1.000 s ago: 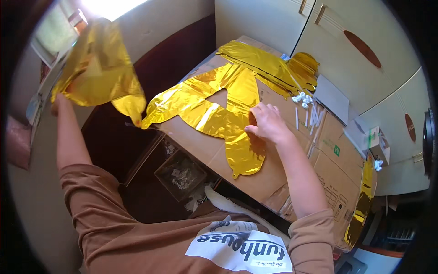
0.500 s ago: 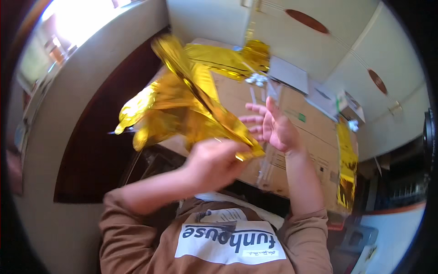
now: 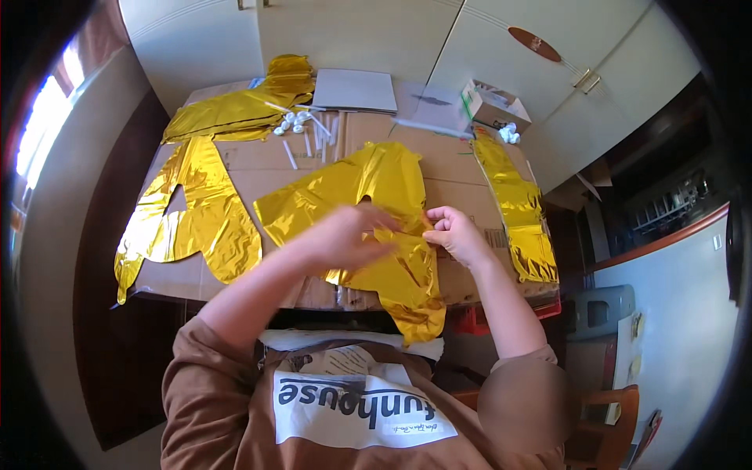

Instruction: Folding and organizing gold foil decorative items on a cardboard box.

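Head view: nearest, the person's brown sleeves frame the work, and an orange-brown chair (image 3: 623,435) stands at lower right. The middle foil piece (image 3: 392,172), gold and creased, lies on the cardboard (image 3: 247,160) covering the table, its lower end overhanging the near edge. The left hand (image 3: 352,235), blurred, is over it with fingers apart; contact cannot be determined. The right hand (image 3: 456,236) pinches its right edge between thumb and fingertips. The left forearm and hand obstruct part of the piece. Its long axis runs near to far, narrow end toward the person, with a broad arm pointing left. On either side lie the left foil piece (image 3: 227,247) and a gold foil strip (image 3: 517,215). Beyond are white sticks (image 3: 319,141), small white fittings (image 3: 294,120), folded gold foil (image 3: 219,115), a pale flat board (image 3: 356,90) and an open white box (image 3: 501,110). Farthest, cream cabinets (image 3: 352,39) close off the table.
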Demonstrator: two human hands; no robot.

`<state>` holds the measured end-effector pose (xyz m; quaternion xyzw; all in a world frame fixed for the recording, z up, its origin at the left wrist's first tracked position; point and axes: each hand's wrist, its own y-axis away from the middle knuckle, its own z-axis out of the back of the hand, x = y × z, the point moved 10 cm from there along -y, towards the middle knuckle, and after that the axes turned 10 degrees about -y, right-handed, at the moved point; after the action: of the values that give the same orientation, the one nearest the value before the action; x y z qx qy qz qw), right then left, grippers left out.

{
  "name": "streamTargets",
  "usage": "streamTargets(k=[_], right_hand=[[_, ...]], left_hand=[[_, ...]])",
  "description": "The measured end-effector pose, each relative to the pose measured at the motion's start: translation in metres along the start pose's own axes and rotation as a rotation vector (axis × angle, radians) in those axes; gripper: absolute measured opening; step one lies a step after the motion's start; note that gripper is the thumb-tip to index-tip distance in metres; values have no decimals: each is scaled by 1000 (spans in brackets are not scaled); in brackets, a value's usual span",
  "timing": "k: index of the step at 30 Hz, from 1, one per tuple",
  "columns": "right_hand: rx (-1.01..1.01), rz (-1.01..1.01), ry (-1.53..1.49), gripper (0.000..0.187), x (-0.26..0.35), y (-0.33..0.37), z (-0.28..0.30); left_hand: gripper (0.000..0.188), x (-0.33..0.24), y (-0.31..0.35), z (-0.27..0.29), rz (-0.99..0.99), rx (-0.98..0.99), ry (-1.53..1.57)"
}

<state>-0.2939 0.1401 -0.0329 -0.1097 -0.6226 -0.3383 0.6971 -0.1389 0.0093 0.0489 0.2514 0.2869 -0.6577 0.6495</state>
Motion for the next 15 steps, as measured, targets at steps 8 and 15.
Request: streamTargets(k=[8, 15], right_hand=[[-430, 112, 599, 57, 18, -11, 82], [-225, 801, 1054, 40, 42, -7, 21]], left_hand=[[46, 111, 50, 71, 335, -344, -561], [38, 94, 12, 49, 204, -312, -363]])
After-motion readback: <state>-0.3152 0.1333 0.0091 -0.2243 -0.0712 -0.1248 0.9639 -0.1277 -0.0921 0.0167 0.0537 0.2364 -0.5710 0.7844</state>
